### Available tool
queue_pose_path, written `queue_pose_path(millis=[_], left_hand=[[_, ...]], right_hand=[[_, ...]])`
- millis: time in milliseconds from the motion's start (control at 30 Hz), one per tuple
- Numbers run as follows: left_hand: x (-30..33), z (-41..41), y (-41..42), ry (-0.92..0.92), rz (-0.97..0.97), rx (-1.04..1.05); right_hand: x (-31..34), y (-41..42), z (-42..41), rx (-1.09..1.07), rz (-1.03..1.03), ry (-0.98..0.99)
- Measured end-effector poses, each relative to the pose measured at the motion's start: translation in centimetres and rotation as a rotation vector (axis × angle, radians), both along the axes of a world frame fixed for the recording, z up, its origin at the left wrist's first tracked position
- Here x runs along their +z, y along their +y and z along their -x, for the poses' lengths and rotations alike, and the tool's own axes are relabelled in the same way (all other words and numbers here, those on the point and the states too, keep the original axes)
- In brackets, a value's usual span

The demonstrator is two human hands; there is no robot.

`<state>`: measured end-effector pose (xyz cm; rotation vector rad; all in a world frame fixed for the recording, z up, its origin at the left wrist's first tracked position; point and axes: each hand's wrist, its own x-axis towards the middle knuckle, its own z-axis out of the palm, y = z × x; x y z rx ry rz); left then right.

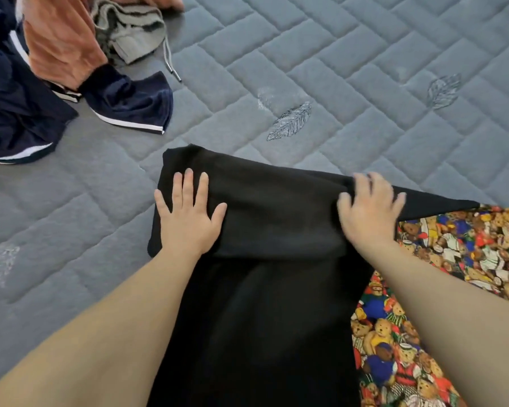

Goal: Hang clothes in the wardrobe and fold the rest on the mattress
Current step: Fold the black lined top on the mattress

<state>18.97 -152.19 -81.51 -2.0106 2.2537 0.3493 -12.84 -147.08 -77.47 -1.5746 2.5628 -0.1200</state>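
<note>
A black garment point(276, 218) lies on the grey quilted mattress point(350, 69), its far part folded over toward me. My left hand point(188, 215) presses flat on the garment's left side, fingers spread and straight. My right hand point(368, 207) rests on the fold's right end; it is blurred, with fingers spread over the cloth edge. Whether it pinches the cloth I cannot tell. A pile of loose clothes sits at the far left: a navy piece with white stripes point(124, 104), a rust-orange piece point(59, 42) and a grey piece with drawstrings point(130, 27).
A fabric printed with colourful teddy bears point(453, 251) lies under the black garment at the right, running down to the lower right. Grey mattress surface stretches across the far middle and right, with embroidered leaf marks point(291, 121).
</note>
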Motion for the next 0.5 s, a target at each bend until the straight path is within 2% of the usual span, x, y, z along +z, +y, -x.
queue_pose_path(millis=[67, 100, 333, 500], left_hand=[[-0.3, -0.1, 0.5, 0.002, 0.067, 0.011], [-0.5, -0.3, 0.8, 0.014, 0.088, 0.014], [-2.8, -0.5, 0.1, 0.057, 0.153, 0.002], [-2.0, -0.3, 0.3, -0.001, 0.128, -0.028]], right_hand=[[-2.3, 0.7, -1.1, 0.069, -0.180, 0.010], [-3.4, 1.0, -1.3, 0.077, -0.199, 0.039], [-6.4, 0.5, -1.0, 0.064, -0.091, 0.099], [-6.1, 0.8, -1.1, 0.069, -0.094, 0.093]])
